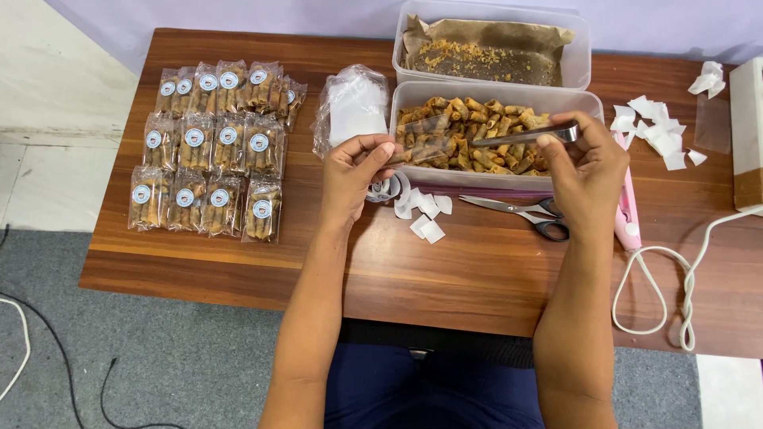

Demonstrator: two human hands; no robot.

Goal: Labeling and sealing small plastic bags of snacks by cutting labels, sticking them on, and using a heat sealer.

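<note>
My left hand (355, 171) pinches a small clear plastic bag (420, 137) and holds it open over the near side of a clear tub (413, 94) full of small fried rolls (485, 119). My right hand (586, 168) grips metal tongs (524, 135) whose tips point left into the bag's mouth. I cannot tell whether a roll sits between the tips. Both hands hover above the tub's front wall.
Rows of sealed snack packets (213, 151) with round stickers lie at the left. A stack of empty clear bags (351, 107) lies beside the tub. A second tub (493, 20) with crumbs and brown paper stands behind. Scissors (520, 210), sticker roll (383, 189), paper scraps (653, 131), a pink sealer (628, 202) and white cord (675, 278) lie nearby.
</note>
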